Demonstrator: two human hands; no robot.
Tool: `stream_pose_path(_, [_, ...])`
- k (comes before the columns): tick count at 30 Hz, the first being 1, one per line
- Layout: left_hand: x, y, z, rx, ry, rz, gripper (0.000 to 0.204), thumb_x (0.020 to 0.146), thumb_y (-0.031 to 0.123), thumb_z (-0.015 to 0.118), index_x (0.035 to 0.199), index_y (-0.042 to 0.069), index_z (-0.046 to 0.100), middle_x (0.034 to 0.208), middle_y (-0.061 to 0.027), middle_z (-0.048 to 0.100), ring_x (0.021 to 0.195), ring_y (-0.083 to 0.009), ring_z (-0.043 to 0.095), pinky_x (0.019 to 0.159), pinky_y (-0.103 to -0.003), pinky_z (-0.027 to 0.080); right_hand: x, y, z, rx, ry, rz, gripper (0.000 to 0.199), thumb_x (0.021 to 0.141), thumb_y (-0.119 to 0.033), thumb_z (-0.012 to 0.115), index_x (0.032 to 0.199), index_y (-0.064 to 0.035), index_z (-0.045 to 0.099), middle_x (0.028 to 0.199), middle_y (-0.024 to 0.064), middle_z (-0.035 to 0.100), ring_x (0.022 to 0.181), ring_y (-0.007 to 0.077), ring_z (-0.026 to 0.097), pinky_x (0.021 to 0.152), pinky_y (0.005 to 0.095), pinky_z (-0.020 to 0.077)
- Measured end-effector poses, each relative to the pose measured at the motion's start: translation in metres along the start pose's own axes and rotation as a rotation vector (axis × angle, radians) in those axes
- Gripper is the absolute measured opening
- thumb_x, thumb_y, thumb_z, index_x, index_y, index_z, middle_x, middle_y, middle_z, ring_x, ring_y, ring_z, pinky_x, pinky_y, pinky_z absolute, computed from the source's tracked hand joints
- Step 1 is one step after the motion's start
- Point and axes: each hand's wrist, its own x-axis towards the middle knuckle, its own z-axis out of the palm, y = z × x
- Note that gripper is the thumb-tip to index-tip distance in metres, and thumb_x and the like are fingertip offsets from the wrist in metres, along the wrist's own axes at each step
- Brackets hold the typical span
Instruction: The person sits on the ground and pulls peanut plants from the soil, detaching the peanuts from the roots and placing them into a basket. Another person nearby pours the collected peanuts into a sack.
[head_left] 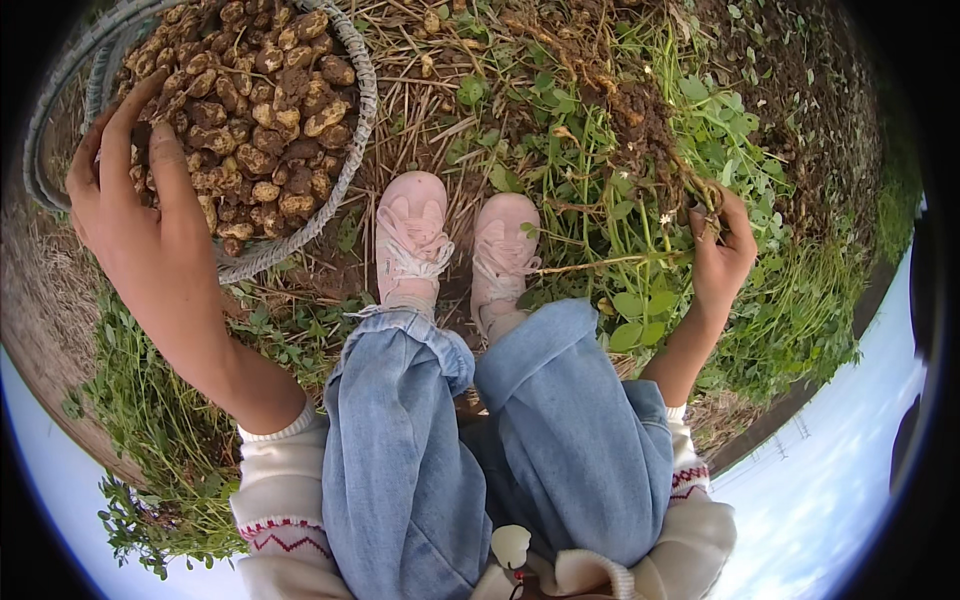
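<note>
A round woven basket [352, 170] with a pale grey-green rim stands at the upper left, heaped with muddy unshelled peanuts [250, 130]. Over its left side is my left hand [135, 180], fingers apart and bent down at the peanuts; I make out nothing held in it. At the right, my right hand [722, 245] is closed round the stems of a peanut plant [690, 185], near its soil-caked roots. Leafy green stems of the plant hang below and left of that hand. Its palm side is partly hidden.
My pink shoes [412, 230] stand between the basket and the plants. Pulled green plants [790, 300] lie along the right, with more greenery [160, 380] at the lower left. Dry straw [420, 100] and a few loose peanuts cover the soil ahead.
</note>
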Motion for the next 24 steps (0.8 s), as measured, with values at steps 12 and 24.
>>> stream_pose_path(12, [-0.039, 0.113, 0.059, -1.815, -0.875, -0.487, 0.027, 0.090, 0.012, 0.049, 0.113, 0.000, 0.054, 0.108, -0.0111, 0.058, 0.103, -0.0220, 0.056, 0.084, -0.032, 0.046, -0.004, 0.019, -0.008, 0.312, 0.002, 0.207, 0.033, 0.080, -0.013, 0.064, 0.108, 0.0030, 0.058, 0.102, 0.0074, 0.059, 0.091, 0.0165, 0.054, 0.084, 0.0303, 0.0416])
stream_pose_path(24, [-0.078, 0.086, 0.127, -2.815, -1.141, -1.080, 0.027, 0.089, 0.019, 0.045, 0.107, 0.001, 0.055, 0.102, -0.0156, 0.059, 0.102, -0.0322, 0.053, 0.099, -0.046, 0.037, -0.002, -0.020, 0.037, -0.111, -0.189, -0.237, 0.033, 0.062, 0.001, 0.061, 0.093, -0.0048, 0.067, 0.064, 0.0062, 0.058, 0.057, 0.0175, 0.056, 0.054, 0.0274, 0.0422])
